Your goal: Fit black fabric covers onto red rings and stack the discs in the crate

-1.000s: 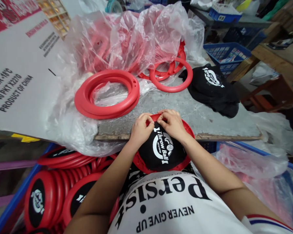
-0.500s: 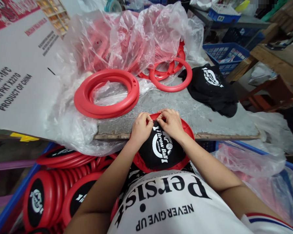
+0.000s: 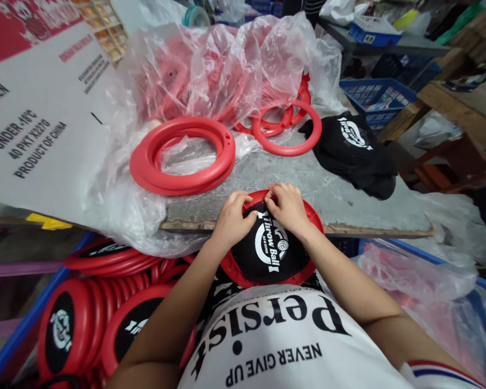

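Note:
A red plastic ring rests tilted between my body and the table's front edge. Across its opening lies a black fabric disc with white "Throw Ball" print. My left hand is at the upper left of the ring, its thumb spread from its index finger and its fingertips at the rim. At the top of the ring, my right hand is closed, with thumb and index pinching the fabric edge by the rim; the fingertips partly hide that edge.
Stacked red rings and a loose ring lie on the grey table. Black fabric pieces are piled at right. Plastic sheeting covers more rings behind. A printed carton stands left; finished discs fill a crate below.
My left thumb has come away from the index finger, opening the earlier pinch. My right hand stays at the top rim. The view has shifted slightly.

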A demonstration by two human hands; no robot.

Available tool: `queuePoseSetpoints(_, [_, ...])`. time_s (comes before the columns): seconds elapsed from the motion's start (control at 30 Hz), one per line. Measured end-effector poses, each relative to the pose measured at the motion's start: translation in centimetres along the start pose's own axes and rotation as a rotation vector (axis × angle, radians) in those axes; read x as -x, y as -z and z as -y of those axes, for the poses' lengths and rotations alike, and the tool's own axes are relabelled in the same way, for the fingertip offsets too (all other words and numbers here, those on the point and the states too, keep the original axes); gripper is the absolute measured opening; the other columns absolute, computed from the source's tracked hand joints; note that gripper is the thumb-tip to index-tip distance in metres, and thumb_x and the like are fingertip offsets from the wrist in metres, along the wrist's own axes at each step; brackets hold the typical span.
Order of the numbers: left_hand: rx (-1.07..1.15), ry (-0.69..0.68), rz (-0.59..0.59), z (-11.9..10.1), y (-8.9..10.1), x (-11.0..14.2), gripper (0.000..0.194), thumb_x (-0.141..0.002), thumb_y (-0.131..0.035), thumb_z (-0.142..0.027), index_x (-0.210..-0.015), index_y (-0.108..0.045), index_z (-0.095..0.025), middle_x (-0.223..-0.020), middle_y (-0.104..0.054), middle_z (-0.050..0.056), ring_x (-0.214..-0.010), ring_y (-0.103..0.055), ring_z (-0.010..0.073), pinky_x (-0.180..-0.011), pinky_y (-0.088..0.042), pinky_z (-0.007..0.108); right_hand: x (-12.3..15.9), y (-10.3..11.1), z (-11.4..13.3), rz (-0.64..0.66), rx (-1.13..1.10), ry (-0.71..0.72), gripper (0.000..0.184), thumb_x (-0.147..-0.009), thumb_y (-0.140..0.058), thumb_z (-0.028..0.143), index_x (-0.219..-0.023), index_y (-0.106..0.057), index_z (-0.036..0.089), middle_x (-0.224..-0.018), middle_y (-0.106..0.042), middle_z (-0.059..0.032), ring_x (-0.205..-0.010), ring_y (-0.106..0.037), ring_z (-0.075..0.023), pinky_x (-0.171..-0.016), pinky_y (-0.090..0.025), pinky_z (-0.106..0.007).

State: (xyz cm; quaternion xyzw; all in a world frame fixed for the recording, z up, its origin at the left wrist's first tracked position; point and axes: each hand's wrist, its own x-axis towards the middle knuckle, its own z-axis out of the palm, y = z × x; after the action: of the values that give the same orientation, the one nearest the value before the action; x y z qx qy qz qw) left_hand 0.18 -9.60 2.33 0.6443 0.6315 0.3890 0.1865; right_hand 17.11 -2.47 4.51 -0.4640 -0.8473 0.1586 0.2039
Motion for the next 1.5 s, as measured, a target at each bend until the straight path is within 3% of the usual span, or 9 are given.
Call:
queuePoseSetpoints(0.1, [-0.008, 0.023, -0.018, 0.5, 0.1, 1.5, 0.036, -0.078, -0.067, -0.011, -0.111, -0.06, -0.02, -0.126, -0.06, 0.009, -0.123, -0.057, 0.0255, -0.11, -0.046, 0.043, 0.1, 0.3, -0.1, 0.007, -0.047, 0.004, 0.013, -0.093, -0.052, 0.019, -0.092, -0.065, 0.022, -0.109, -0.069, -0.0062, -0.103, -0.057, -0.0267, -0.091, -0.037, -0.042])
queuePoseSetpoints(0.33, [0.084, 0.002, -0.126, 0.9, -0.2, 1.9, 0.028, -0.078, -0.059, -0.005, -0.102, -0.059, -0.02, -0.125, -0.063, 0.01, -0.122, -0.059, 0.0227, -0.111, -0.045, 0.042, -1.3, 1.2, 1.6, 0.18, -0.059, 0.123, 0.011, -0.089, -0.065, 0.023, -0.098, -0.071, 0.024, -0.137, -0.061, -0.0055, -0.125, -0.049, -0.0314, -0.103, -0.033, -0.052])
queuePoseSetpoints(0.47, [0.112, 0.005, -0.123, 1.0, -0.1, 1.7, 0.015, -0.079, -0.061, -0.008, -0.089, -0.059, -0.019, -0.124, -0.064, 0.011, -0.118, -0.061, 0.0225, -0.108, -0.046, 0.042, -2.0, 1.1, 2.5, 0.274, 0.007, 0.16, 0.004, -0.087, -0.068, 0.018, -0.087, -0.07, 0.022, -0.134, -0.064, -0.0058, -0.122, -0.05, -0.0314, -0.1, -0.034, -0.051])
queuePoseSetpoints(0.8, [0.13, 0.172, -0.161, 0.2, -0.6, 0.9, 0.008, -0.082, -0.063, -0.013, -0.078, -0.062, -0.021, -0.111, -0.066, 0.006, -0.108, -0.063, 0.0227, -0.101, -0.047, 0.04, -1.8, 0.6, 1.6, 0.224, -0.057, 0.156, 0.01, -0.089, -0.068, 0.016, -0.081, -0.068, 0.022, -0.126, -0.067, -0.0034, -0.115, -0.055, -0.0275, -0.098, -0.035, -0.045])
queuePoseSetpoints(1.5, [0.065, 0.187, -0.236, 0.2, -1.1, 0.4, 0.014, -0.08, -0.058, -0.01, -0.073, -0.055, -0.022, -0.093, -0.064, 0.005, -0.098, -0.062, 0.0211, -0.094, -0.049, 0.036, -1.7, -0.5, 1.8, 0.122, -0.003, 0.11, 0.013, -0.093, -0.062, 0.022, -0.082, -0.068, 0.023, -0.111, -0.071, -0.0031, -0.104, -0.057, -0.0261, -0.09, -0.035, -0.041])
